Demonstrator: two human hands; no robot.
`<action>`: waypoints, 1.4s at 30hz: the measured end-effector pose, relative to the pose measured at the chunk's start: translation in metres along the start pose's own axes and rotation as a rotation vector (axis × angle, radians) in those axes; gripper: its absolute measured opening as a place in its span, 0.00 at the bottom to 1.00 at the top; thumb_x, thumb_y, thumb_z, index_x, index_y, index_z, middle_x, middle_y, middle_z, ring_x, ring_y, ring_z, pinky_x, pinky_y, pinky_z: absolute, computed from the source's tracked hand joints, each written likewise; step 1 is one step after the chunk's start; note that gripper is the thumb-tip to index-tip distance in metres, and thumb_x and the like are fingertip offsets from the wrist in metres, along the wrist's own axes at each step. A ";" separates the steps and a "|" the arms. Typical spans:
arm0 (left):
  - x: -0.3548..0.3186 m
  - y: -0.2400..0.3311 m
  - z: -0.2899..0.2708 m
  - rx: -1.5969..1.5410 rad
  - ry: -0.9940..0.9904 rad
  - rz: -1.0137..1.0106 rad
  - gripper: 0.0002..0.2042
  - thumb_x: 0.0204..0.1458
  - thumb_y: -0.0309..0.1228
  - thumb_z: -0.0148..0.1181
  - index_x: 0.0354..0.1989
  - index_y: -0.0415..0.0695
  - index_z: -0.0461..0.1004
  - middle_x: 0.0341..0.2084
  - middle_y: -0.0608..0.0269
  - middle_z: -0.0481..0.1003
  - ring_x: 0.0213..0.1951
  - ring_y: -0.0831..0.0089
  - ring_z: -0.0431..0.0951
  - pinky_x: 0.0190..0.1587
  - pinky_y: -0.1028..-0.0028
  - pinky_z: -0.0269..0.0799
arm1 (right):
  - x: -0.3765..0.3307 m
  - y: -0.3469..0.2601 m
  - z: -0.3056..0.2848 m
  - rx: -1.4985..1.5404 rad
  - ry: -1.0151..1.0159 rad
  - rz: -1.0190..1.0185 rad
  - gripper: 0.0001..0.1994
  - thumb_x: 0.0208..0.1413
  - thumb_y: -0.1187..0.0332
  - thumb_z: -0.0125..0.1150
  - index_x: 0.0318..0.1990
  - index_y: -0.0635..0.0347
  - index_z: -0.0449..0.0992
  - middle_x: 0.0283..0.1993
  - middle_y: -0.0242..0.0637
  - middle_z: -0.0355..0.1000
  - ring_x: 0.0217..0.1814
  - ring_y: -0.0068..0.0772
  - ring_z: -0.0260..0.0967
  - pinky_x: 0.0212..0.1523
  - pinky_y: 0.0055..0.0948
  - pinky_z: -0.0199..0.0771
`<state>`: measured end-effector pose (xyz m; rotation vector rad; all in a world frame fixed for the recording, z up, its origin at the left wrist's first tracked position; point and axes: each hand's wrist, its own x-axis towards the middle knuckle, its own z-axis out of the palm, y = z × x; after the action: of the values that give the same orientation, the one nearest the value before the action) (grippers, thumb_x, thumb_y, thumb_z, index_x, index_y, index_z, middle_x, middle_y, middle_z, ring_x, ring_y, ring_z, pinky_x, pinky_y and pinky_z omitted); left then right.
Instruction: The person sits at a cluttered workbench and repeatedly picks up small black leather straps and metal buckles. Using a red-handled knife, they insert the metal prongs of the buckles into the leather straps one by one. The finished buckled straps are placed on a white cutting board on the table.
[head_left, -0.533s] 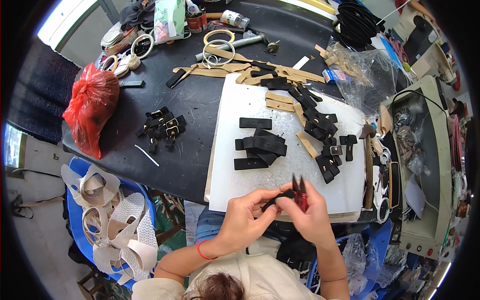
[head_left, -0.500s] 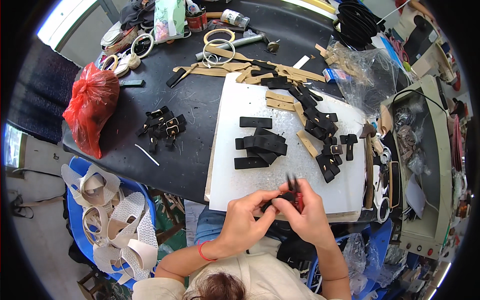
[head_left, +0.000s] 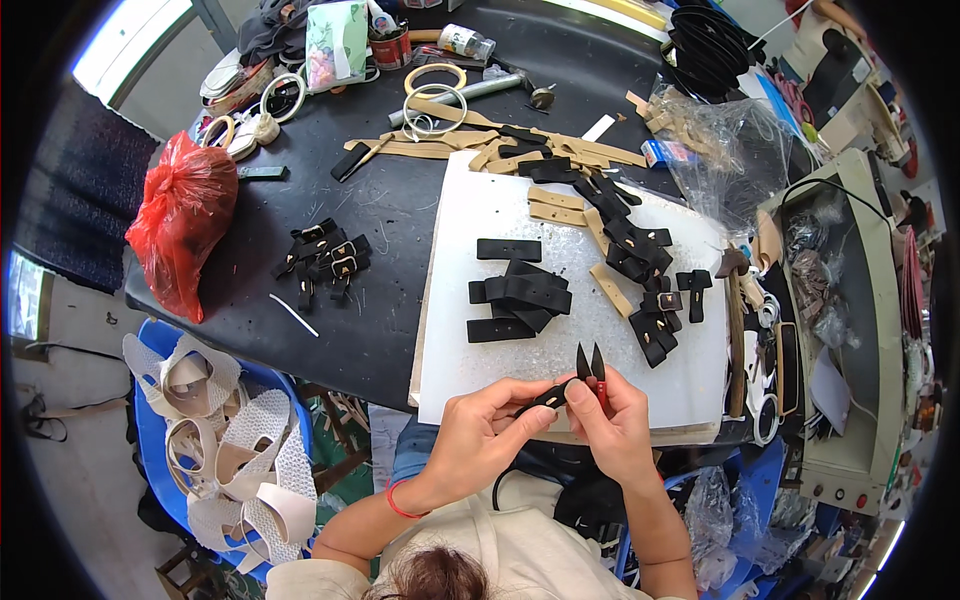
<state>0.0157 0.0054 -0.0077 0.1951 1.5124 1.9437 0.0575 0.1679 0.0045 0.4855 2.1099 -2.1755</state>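
Just over the near edge of the white board point(head_left: 440, 380), my left hand point(head_left: 475, 435) pinches a short black strap point(head_left: 549, 398) with small gold-coloured fittings. My right hand point(head_left: 618, 432) grips red-handled thread snips point(head_left: 591, 366), their two dark blades apart and pointing away from me. The right thumb also presses on the strap's right end. Beyond my hands, a stack of plain black straps point(head_left: 522, 290) lies on the board. To its right is a heap of black straps with buckles and gold bits point(head_left: 650, 328), beside several tan strips point(head_left: 557, 207).
Another cluster of buckled black straps point(head_left: 325, 258) lies left of the board on the black tabletop point(head_left: 370, 330). A red plastic bag point(head_left: 185, 220) sits at the left edge. Below it, a blue bin point(head_left: 160, 440) holds white perforated straps. A hammer point(head_left: 737, 330) lies along the board's right side.
The snips have turned more upright and their blades now stand wider apart. More of the black strap shows between my hands, its gold bits now facing up.
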 end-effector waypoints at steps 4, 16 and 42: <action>-0.001 -0.002 0.000 -0.039 0.029 0.015 0.11 0.55 0.22 0.54 0.45 0.30 0.68 0.44 0.51 0.73 0.41 0.75 0.76 0.46 0.75 0.75 | -0.003 0.000 0.003 -0.131 0.026 -0.092 0.07 0.55 0.71 0.59 0.37 0.66 0.74 0.26 0.30 0.69 0.23 0.15 0.62 0.24 0.17 0.62; 0.004 0.018 0.004 -0.252 -0.087 -0.075 0.13 0.56 0.26 0.55 0.46 0.33 0.68 0.36 0.58 0.74 0.35 0.77 0.76 0.38 0.78 0.75 | -0.006 -0.007 0.000 -0.091 0.116 -0.184 0.08 0.48 0.80 0.62 0.37 0.64 0.76 0.34 0.32 0.70 0.22 0.13 0.56 0.22 0.15 0.55; 0.038 0.029 -0.145 1.348 0.881 0.592 0.07 0.53 0.24 0.54 0.39 0.39 0.76 0.42 0.55 0.74 0.47 0.59 0.71 0.52 0.68 0.63 | 0.009 0.008 -0.054 -0.931 0.418 -0.426 0.15 0.47 0.73 0.65 0.44 0.61 0.72 0.40 0.38 0.65 0.30 0.31 0.71 0.27 0.28 0.73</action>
<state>-0.0967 -0.0931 -0.0380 0.4014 3.4879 0.9676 0.0605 0.2217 -0.0055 0.4267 3.3350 -0.9781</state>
